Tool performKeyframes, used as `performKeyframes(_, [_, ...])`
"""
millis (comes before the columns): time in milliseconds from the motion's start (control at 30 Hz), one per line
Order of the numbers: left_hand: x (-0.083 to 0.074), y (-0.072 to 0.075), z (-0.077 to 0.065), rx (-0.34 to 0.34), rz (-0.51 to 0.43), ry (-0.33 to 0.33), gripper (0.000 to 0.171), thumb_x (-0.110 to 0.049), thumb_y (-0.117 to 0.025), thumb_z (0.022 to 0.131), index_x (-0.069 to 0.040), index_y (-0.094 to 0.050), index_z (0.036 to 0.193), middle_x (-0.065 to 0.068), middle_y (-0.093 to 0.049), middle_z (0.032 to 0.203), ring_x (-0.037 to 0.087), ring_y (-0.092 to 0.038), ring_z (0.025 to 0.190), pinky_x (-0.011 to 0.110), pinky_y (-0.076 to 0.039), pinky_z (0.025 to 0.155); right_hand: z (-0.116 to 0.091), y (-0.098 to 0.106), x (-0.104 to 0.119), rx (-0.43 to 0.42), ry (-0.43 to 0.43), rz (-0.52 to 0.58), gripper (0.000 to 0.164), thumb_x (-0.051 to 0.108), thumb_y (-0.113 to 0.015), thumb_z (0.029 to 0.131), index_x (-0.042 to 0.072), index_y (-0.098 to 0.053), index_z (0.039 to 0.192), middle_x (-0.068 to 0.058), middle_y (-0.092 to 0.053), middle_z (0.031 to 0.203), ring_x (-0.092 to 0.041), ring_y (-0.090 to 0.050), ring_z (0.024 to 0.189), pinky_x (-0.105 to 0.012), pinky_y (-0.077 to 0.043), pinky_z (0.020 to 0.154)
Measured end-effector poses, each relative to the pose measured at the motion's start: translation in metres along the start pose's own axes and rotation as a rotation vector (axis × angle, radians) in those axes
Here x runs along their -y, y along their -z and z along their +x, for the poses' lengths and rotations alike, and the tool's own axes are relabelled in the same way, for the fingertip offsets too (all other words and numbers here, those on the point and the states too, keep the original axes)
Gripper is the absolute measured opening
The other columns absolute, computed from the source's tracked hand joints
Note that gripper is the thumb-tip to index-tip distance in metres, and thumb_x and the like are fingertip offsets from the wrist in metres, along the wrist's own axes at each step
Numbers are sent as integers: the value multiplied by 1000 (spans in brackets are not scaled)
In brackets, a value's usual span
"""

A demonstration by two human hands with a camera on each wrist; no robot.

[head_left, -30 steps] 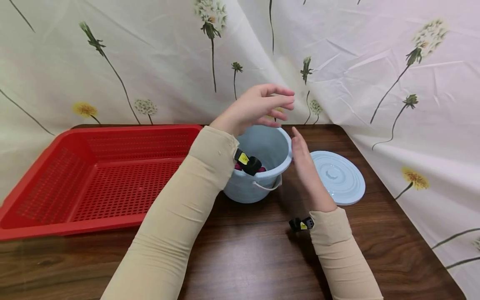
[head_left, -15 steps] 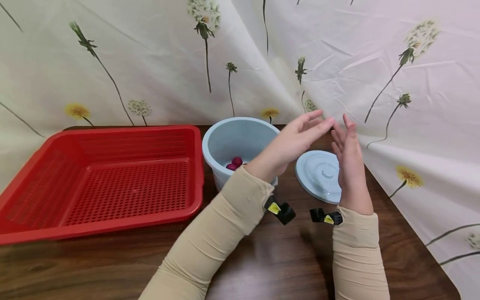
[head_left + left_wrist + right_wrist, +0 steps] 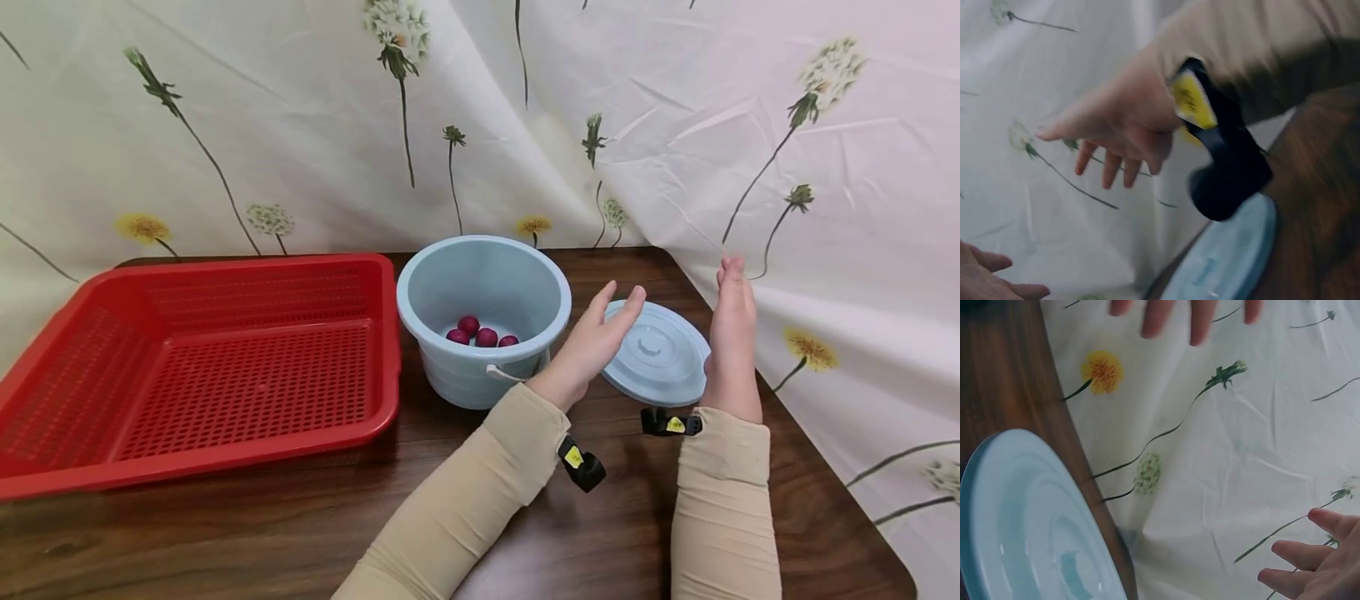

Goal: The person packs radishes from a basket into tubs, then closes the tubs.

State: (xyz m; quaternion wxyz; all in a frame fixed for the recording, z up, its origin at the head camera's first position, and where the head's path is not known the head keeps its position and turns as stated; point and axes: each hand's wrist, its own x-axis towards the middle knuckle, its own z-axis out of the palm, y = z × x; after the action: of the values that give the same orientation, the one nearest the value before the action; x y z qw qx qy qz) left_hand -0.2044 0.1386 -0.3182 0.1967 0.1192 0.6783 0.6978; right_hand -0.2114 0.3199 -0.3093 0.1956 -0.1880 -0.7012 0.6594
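Note:
Both hands hover around the light blue lid [image 3: 651,354], which lies flat on the table at the right. My left hand [image 3: 588,343], fingers extended, overlaps the lid's left edge in the head view and holds nothing. On the lid's other side, my right hand [image 3: 733,346] is raised with straight fingers, its palm turned inward. A light blue bucket [image 3: 487,375] with a white handle [image 3: 513,375] stands uncovered left of the hands. Several dark red balls [image 3: 486,337] lie on its bottom. In the left wrist view, the left hand's fingers [image 3: 1110,169] are spread in the air.
A large red plastic basket [image 3: 258,379] with a perforated bottom sits left of the bucket, close beside it. The brown wooden table [image 3: 480,533] ends at the back and right against a white curtain [image 3: 315,125] printed with dandelions.
My left hand has moved from over the bucket, right and down, to the lid's left edge. My right hand has shifted right, from beside the bucket to the lid's far side.

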Motion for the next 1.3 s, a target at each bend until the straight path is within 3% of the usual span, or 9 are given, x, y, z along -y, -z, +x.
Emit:
performKeyframes(200, [30, -4, 9, -71, -78, 39, 77, -66, -41, 97, -29, -15, 159, -2, -18, 166, 19, -18, 152, 49, -18, 122, 10, 4, -13, 11, -40, -99, 71, 63, -26, 101, 22, -21, 158, 9, -15, 166, -6, -7, 152, -27, -3, 124])
performKeyframes(333, [46, -3, 11, -69, -91, 50, 77, -67, -37, 97, -29, -12, 159, -3, -15, 166, 20, -15, 153, 50, -16, 123, 16, 7, -22, 38, -82, -176, 77, 66, -22, 99, 19, -14, 160, 6, -8, 167, -13, -2, 153, -34, -2, 125])
performKeyframes(467, [61, 1, 14, -66, -99, 17, 77, -68, -29, 99, -25, -11, 160, -1, -13, 167, 20, -12, 154, 50, -12, 124, 23, 9, -33, 58, -108, -264, 80, 67, -20, 99, 16, -12, 160, 0, -7, 167, -20, -3, 154, -39, -4, 125])
performKeyframes(633, [76, 4, 18, -62, -115, 8, 76, -71, -20, 98, -29, -9, 160, -7, -7, 167, 17, -5, 154, 48, -8, 124, 29, 12, -46, 95, -159, -275, 84, 69, -20, 98, 13, -7, 160, -4, -3, 167, -24, -1, 154, -42, -3, 125])
performKeyframes(833, [83, 4, 23, -47, -122, 25, 81, -74, -19, 96, -29, 0, 160, -10, 2, 167, 18, 2, 154, 50, -4, 124, 34, 15, -56, 145, -205, -334, 90, 72, -20, 95, 11, -6, 159, -10, -1, 167, -30, 2, 154, -46, -2, 125])
performKeyframes(1033, [83, 6, 25, 12, -95, 40, 77, -70, -19, 99, -27, -4, 160, -9, -1, 167, 16, 0, 154, 46, -8, 125, 38, 18, -70, 223, -255, -469, 94, 74, -15, 94, 7, -4, 159, -17, 0, 166, -38, 2, 153, -55, -3, 123])
performKeyframes(1300, [84, 7, 29, 42, -142, 25, 73, -60, -22, 104, -18, -6, 160, -5, -4, 168, 15, -8, 154, 41, -20, 123, 35, 16, -77, 185, -276, -423, 100, 79, -21, 91, 8, -7, 159, -15, -4, 167, -35, -2, 154, -52, -5, 124])
